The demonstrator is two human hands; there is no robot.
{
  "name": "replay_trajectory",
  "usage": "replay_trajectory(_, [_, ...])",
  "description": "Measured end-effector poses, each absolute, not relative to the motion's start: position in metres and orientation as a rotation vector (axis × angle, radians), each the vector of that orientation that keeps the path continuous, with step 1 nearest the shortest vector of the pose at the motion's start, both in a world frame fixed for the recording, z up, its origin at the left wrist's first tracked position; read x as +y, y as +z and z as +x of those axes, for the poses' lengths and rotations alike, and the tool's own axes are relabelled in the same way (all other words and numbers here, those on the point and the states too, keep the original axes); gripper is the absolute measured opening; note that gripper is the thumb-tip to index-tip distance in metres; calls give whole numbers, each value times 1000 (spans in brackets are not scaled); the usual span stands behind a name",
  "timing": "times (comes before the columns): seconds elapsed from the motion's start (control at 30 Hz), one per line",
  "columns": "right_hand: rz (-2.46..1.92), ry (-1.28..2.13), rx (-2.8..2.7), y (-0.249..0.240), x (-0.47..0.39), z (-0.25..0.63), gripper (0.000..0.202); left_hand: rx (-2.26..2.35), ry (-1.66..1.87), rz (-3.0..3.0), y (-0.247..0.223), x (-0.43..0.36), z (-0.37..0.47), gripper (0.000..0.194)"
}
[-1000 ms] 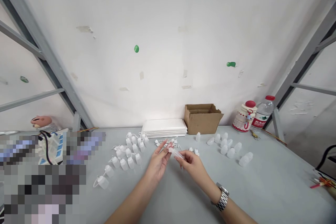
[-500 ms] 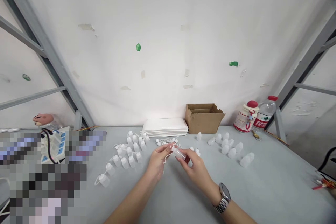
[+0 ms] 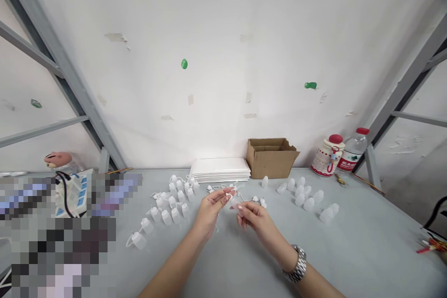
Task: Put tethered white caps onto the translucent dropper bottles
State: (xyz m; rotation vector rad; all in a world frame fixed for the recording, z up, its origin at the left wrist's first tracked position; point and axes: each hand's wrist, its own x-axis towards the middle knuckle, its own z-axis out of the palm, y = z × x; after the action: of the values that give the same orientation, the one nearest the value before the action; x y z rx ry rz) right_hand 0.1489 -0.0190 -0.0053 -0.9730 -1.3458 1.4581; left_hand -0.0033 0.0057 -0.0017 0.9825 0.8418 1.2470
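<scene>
The left hand and the right hand meet above the middle of the worktop, with a small translucent bottle between them, tilted and off the surface. The left fingers are clamped on its upper end, where a bit of white shows. The right fingers are bent at its lower end; I cannot tell whether they grip it or only touch it. A silver wristwatch circles the right wrist. To the left of the hands stand capped bottles in loose rows, several with a white loop. Loose white caps lie just beyond the right hand. Farther right is a scattered group of uncapped bottles, most standing, one tipped over near the group's left end. Along the wall lies a white stack, with an open cardboard box beside it. Near the right-hand corner, a red-topped flask stands next to a water bottle with a red cap.
</scene>
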Motion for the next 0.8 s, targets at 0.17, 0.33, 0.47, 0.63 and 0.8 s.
replay_trajectory(0.17, [-940, 1723, -1067, -4, -17, 148, 41, 872, 1299, 966, -1, 3, 1, 23])
replay_trajectory(0.33, [-1021, 1616, -982, -10, -12, 150, 40, 931, 1329, 946, -5, 4, 2, 23])
replay_trajectory(0.47, [-1062, 1529, -1028, -12, -10, 151, 41, 917, 1282, 927, -8, 6, 0, 27])
replay_trajectory(0.63, [-1116, 1384, -1118, -12, -9, 149, 39, 871, 1220, 872, -6, 5, 3, 31])
replay_trajectory(0.8, [-1081, 1491, -1105, -13, -11, 149, 43, 874, 1268, 843, -8, 4, 7, 31])
